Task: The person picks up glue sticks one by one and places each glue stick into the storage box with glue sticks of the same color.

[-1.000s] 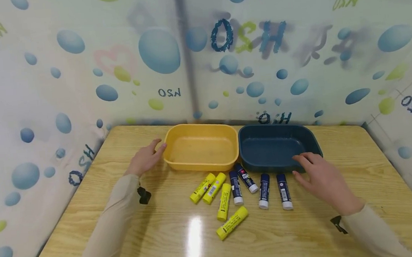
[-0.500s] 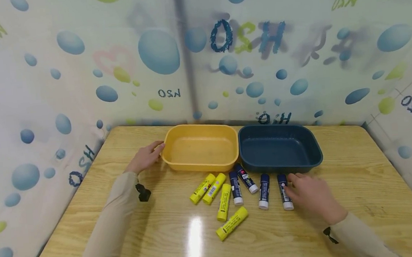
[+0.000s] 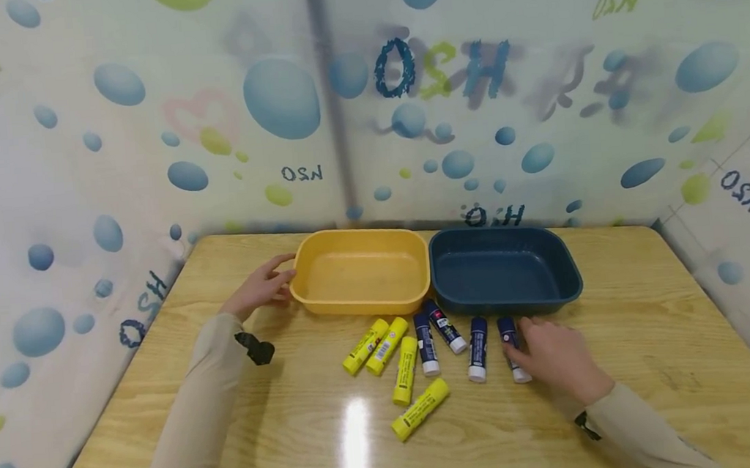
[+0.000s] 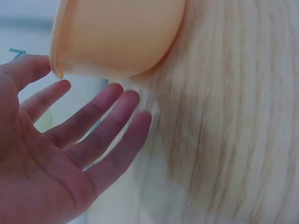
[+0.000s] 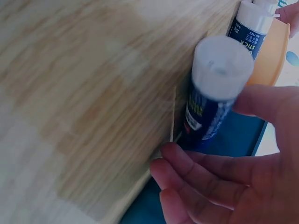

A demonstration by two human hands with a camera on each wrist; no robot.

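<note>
1. Left hand (image 3: 262, 287): at the left end of the yellow tray (image 3: 362, 307). Thumb touches the tray rim; the other fingers are extended, loose and spread, gripping nothing. Palm visible in the left wrist view.
2. Right hand (image 3: 559, 352): gripping the rightmost blue glue stick (image 3: 508, 334), thumb against one side, fingers curved about the other. Firmness of grip: cannot tell.
3. Position of that stick: on the bench (image 3: 298, 431), in front of the blue tray (image 3: 506, 304), white end toward the bench's front edge.
4. Three other blue sticks lie to its left, white ends also frontward: one just beside it (image 3: 478, 349), one slanted (image 3: 445, 327) with its far end where the trays adjoin, and one (image 3: 426, 344) left of that.
5. Four yellow glue sticks lie left of the blue ones: a slanted pair (image 3: 365, 346) (image 3: 387, 346) in front of the yellow tray, a third (image 3: 405, 370) right of the pair, and a fourth (image 3: 420, 409) nearest the front edge.
6. Trays stand side by side along the bench's back edge, yellow toward the back left corner, blue toward the back right. Both interiors bare.
7. Behind the bench: pale backdrop (image 3: 368, 146) printed with blue and green droplets.
</note>
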